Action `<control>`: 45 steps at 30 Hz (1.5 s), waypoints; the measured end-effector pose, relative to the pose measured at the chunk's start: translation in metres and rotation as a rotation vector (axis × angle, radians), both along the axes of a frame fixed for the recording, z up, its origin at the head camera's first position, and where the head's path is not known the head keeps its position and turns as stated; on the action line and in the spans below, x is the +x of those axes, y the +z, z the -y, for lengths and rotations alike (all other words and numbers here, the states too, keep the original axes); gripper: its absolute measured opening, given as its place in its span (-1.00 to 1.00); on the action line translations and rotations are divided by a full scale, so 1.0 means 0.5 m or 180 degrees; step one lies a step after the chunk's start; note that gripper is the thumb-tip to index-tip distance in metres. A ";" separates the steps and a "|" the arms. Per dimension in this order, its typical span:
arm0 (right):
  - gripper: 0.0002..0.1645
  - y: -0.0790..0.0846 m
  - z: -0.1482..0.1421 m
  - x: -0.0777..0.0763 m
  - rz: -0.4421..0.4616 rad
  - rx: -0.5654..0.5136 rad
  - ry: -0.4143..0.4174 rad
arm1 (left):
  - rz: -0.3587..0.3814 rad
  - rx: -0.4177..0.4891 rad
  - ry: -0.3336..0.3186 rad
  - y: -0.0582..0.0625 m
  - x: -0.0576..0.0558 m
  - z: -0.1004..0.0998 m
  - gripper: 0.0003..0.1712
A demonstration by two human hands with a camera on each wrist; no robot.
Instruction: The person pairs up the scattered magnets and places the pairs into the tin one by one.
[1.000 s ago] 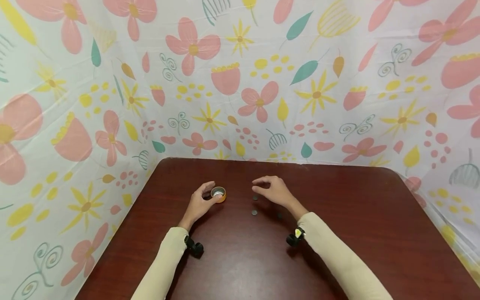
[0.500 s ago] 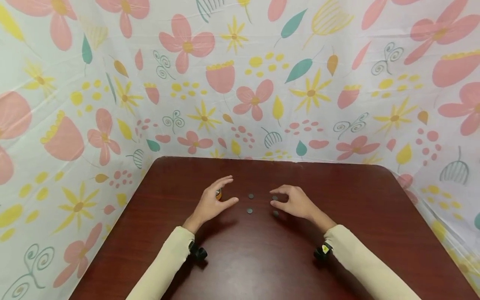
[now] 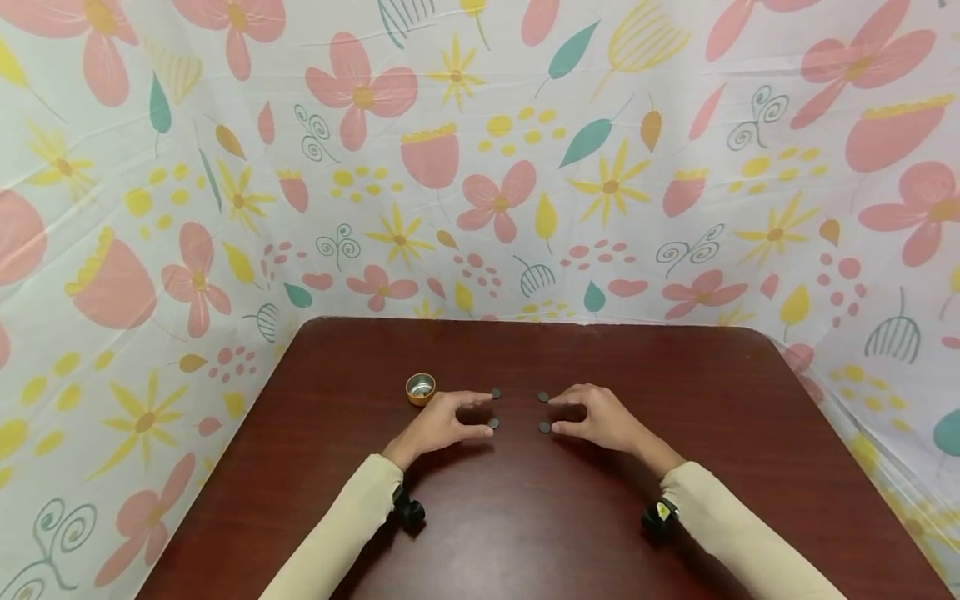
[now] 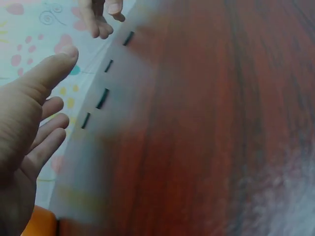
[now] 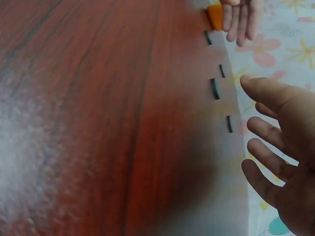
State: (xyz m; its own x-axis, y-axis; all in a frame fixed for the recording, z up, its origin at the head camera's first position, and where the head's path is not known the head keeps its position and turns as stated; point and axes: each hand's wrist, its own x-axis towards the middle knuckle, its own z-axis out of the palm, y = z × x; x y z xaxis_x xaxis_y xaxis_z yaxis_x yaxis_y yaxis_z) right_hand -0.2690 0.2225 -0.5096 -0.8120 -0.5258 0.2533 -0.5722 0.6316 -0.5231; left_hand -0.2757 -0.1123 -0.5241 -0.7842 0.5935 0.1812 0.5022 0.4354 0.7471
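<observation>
My left hand (image 3: pixel 442 423) is held just left of two small dark discs, a far disc (image 3: pixel 496 393) and a near disc (image 3: pixel 493 423). Its fingers and thumb are spread apart, close to the discs, with nothing gripped. Facing it, my right hand (image 3: pixel 606 419) is close to two similar discs, one far (image 3: pixel 543 397) and one near (image 3: pixel 544 427), its thumb and fingers apart. Whether fingertips touch the discs, I cannot tell. Behind the left hand stands a small round orange tin (image 3: pixel 421 388) with a silvery inside; its contents are too small to make out.
All of this lies on a dark reddish-brown table (image 3: pixel 480 517). A flowered white cloth (image 3: pixel 480 192) hangs behind and beside it. In the right wrist view, the orange tin (image 5: pixel 215 16) shows by the left hand's fingers.
The left hand has let go of the tin and moved right to the discs. The right hand has moved right, beside the other pair. The head view has shifted slightly.
</observation>
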 end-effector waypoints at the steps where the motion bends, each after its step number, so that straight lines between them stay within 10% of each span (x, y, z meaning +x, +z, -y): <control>1: -0.55 -0.004 0.001 0.000 0.0028 -0.0002 0.0013 | 0.0014 -0.0037 -0.0013 -0.006 -0.002 -0.001 -0.24; 25: -0.77 -0.031 0.020 -0.007 0.0078 0.0072 0.0075 | -0.0258 -0.0270 0.0118 -0.036 -0.024 -0.021 -0.74; 45: -0.78 -0.040 0.070 -0.015 0.0088 0.0059 0.0212 | -0.0047 -0.0333 0.0096 -0.047 -0.033 -0.071 -0.74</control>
